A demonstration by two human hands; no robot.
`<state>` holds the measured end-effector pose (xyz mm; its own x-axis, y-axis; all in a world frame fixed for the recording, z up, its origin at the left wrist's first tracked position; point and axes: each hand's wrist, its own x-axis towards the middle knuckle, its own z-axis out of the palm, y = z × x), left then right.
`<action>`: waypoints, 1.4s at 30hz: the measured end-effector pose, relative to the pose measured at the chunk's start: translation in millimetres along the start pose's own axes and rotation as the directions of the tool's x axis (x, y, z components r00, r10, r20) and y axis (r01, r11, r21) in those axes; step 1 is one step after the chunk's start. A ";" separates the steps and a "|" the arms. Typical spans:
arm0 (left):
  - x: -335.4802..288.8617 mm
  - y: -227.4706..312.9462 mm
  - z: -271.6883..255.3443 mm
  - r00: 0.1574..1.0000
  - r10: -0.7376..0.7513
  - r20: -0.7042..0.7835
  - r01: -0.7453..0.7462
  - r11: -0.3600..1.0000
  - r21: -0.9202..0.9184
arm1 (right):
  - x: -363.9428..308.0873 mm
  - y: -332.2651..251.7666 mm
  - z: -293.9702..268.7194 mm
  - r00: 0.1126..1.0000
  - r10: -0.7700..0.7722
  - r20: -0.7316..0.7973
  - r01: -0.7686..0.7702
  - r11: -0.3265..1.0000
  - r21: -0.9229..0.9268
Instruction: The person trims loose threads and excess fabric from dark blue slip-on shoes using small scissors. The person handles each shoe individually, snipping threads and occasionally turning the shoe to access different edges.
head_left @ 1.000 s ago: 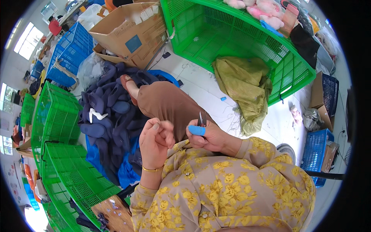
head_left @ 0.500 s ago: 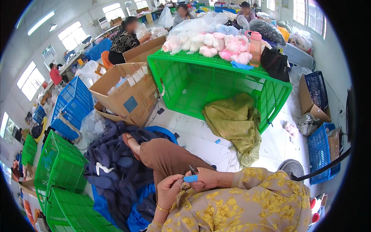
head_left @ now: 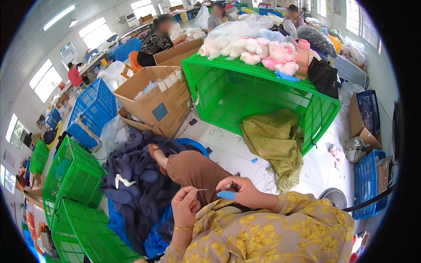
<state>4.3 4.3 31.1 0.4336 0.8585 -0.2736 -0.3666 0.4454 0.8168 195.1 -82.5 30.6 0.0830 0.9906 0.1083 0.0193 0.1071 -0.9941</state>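
My left hand (head_left: 184, 209), a gold bangle at its wrist, is raised over my lap with thumb and forefinger pinched. A thin, pale, needle-like piece (head_left: 202, 189) sticks out of that pinch toward the other hand. My right hand (head_left: 247, 194) is curled just to the right, apart from the left. A blue cover (head_left: 226, 195) wraps one of its fingers. Dark snips (head_left: 236, 187) sit in the right hand, mostly hidden by the fingers. Beside my leg is a heap of navy shoe-shaped fabric pieces (head_left: 140, 175) on a blue sheet (head_left: 156, 239).
A large green crate (head_left: 258, 79) lies on its side ahead, pink and white plush toys (head_left: 280, 55) on top. An olive sack (head_left: 274, 136) spills from it. Cardboard box (head_left: 162, 103), blue crate (head_left: 93, 109) and green crates (head_left: 74, 175) stand left. Several people work farther back.
My hands have moved apart and slightly up. The thin piece now shows in my left fingertips, while the snips' blades are less visible in my right hand. The view has shifted.
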 end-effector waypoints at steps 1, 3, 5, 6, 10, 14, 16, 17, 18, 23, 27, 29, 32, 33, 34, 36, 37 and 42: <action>1.5 3.5 1.2 0.997 -0.015 0.074 0.018 0.999 -0.031 | 0.0 -7.7 -4.2 0.976 -0.216 -0.005 0.212 0.962 -0.174; 3.3 8.6 12.4 0.976 -0.050 0.212 0.075 0.991 -0.112 | 11.7 -11.2 -5.3 0.915 -0.400 0.047 0.396 0.871 -0.290; 5.1 13.1 26.9 0.941 -0.068 0.331 0.122 0.981 -0.148 | 22.7 -24.1 0.5 0.851 -0.525 0.017 0.493 0.788 -0.368; 5.8 12.9 33.3 0.939 -0.090 0.332 0.155 0.972 -0.176 | 29.1 -22.6 1.2 0.827 -0.562 -0.002 0.525 0.773 -0.356; 9.6 21.1 43.9 0.902 -0.020 0.432 0.174 0.931 -0.320 | 43.3 -32.2 5.9 0.818 -0.570 -0.073 0.536 0.803 -0.263; 7.8 19.7 44.7 0.912 -0.005 0.411 0.147 0.938 -0.314 | 45.4 -46.7 8.3 0.907 -0.396 -0.140 0.371 0.912 -0.177; 7.9 18.1 43.4 0.910 0.017 0.414 0.119 0.946 -0.300 | 50.8 -40.9 3.3 0.862 -0.506 -0.033 0.491 0.849 -0.197; 8.3 17.0 43.0 0.908 0.027 0.419 0.107 0.950 -0.293 | 53.3 -38.5 -0.1 0.831 -0.556 0.020 0.548 0.811 -0.204; 8.6 16.1 42.7 0.904 0.033 0.426 0.094 0.957 -0.275 | 55.3 -38.0 -2.5 0.844 -0.536 0.009 0.532 0.835 -0.143; 8.9 13.0 39.8 0.948 0.106 0.299 -0.164 0.970 0.177 | 64.3 -69.8 -33.0 0.914 -0.380 -0.146 0.398 0.909 0.127; 17.3 -5.8 10.2 0.868 0.400 0.293 -0.487 0.575 0.658 | 78.7 -108.3 -80.1 0.923 -0.300 -0.240 0.329 0.941 0.086; 22.7 -8.5 -3.2 0.766 0.501 0.403 -0.601 0.337 0.724 | 87.1 -122.2 -106.0 0.920 -0.318 -0.231 0.353 0.926 0.133; 27.1 -13.1 -17.1 0.714 0.514 0.475 -0.642 0.210 0.738 | 94.4 -143.5 -135.2 0.915 -0.314 -0.253 0.376 0.892 0.250; 29.9 -15.5 -20.8 0.719 0.498 0.485 -0.639 0.198 0.744 | 94.8 -151.0 -146.2 0.909 -0.328 -0.257 0.395 0.873 0.285; 32.8 -17.3 -26.4 0.717 0.486 0.499 -0.637 0.167 0.752 | 96.7 -158.2 -155.0 0.908 -0.305 -0.289 0.393 0.859 0.327; 38.1 -22.7 -37.5 0.679 0.505 0.533 -0.657 0.095 0.747 | 100.0 -171.6 -173.0 0.907 -0.318 -0.276 0.400 0.854 0.332; 39.9 -23.5 -39.9 0.662 0.511 0.548 -0.665 0.062 0.744 | 100.0 -178.3 -179.2 0.908 -0.328 -0.262 0.405 0.849 0.340; 49.1 -15.0 -48.9 0.633 0.559 0.536 -0.657 0.021 0.754 | 94.5 -212.3 -198.9 0.882 -0.345 -0.322 0.439 0.850 0.291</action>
<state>-9.1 52.2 -19.5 0.5102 0.6562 0.5560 0.3280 -0.7460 0.5795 397.0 -28.4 253.9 0.3869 0.8095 0.4416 -0.2376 0.5503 -0.8005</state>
